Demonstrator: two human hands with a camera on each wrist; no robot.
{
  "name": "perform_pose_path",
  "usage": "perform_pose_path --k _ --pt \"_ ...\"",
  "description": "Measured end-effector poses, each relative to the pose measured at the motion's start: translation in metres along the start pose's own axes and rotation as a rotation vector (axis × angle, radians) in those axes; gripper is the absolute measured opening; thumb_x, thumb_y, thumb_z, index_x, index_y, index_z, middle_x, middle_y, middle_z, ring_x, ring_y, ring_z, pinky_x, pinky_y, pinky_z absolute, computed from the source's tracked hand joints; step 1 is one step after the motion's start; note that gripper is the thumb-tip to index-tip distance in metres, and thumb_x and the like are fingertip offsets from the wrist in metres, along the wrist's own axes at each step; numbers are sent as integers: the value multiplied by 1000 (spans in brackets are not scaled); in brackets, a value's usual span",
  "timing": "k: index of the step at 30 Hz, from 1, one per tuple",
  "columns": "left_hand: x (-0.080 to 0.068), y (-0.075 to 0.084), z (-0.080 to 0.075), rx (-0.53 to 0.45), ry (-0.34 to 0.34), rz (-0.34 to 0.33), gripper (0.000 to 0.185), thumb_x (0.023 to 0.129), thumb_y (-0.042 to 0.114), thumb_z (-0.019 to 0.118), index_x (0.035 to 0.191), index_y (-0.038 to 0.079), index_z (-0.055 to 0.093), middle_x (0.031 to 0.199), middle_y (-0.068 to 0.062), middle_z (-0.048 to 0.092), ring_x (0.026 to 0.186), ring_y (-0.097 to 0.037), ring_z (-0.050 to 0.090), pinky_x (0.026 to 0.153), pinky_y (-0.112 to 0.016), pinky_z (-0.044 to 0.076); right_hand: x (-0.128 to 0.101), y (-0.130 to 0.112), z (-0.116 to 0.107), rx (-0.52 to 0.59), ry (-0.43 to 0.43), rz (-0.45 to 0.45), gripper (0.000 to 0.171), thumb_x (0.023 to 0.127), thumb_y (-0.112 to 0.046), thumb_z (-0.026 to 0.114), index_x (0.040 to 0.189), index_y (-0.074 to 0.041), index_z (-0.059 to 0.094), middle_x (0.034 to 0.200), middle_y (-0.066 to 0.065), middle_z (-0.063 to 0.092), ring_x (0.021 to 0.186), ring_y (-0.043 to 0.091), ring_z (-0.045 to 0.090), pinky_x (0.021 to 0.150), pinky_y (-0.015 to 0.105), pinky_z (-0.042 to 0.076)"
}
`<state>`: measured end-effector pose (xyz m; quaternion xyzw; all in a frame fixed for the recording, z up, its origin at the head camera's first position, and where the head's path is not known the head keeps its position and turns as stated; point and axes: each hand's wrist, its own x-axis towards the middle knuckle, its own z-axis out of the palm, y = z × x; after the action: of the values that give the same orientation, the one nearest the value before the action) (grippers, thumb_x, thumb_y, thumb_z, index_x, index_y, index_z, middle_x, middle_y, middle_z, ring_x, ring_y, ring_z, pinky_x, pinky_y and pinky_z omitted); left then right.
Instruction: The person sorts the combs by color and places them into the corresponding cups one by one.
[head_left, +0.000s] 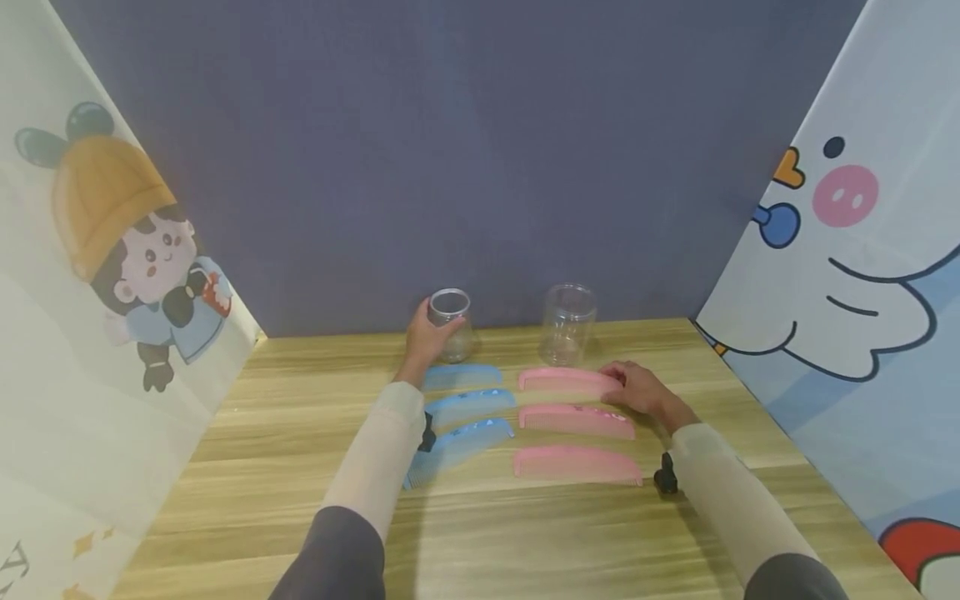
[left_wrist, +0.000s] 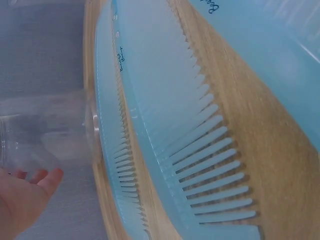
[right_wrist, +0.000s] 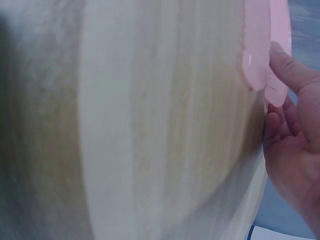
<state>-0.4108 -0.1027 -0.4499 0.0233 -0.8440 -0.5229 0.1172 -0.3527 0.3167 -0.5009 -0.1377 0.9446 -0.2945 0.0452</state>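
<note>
At the back of the table my left hand (head_left: 426, 340) grips a clear jar (head_left: 459, 337), thumb and fingers round its side. The left wrist view shows the fingertips against the jar's transparent wall (left_wrist: 55, 127). My right hand (head_left: 639, 388) pinches the right end of the farthest pink comb (head_left: 562, 382); in the right wrist view the thumb lies on this comb (right_wrist: 281, 30), with fingers curled beyond it. Two more pink combs, a middle one (head_left: 573, 420) and a nearest one (head_left: 576, 463), lie in front. Three blue combs (head_left: 472, 402) lie left of them.
A second clear jar (head_left: 567, 333) stands upright behind the pink combs. The wood-grain table (head_left: 480, 542) ends at a dark back panel (head_left: 480, 167). Panels printed with cartoons, a child (head_left: 157, 250) and a white bird (head_left: 862, 292), flank it left and right.
</note>
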Motion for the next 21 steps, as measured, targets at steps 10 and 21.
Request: perform_pose_path --k 10,21 --pt "0 1 0 1 -17 -23 94 86 43 80 158 8 31 158 -17 44 145 -36 43 122 -50 36 1 1 -2 13 8 13 42 91 -21 76 127 -3 65 111 15 69 99 27 61 90 45 53" --pt "3 -1 0 10 -18 -23 93 86 44 80 158 9 32 157 -17 45 144 -35 45 122 -49 38 -4 0 -10 43 13 -7 37 97 -17 68 131 -2 65 119 20 69 106 34 65 92 51 55"
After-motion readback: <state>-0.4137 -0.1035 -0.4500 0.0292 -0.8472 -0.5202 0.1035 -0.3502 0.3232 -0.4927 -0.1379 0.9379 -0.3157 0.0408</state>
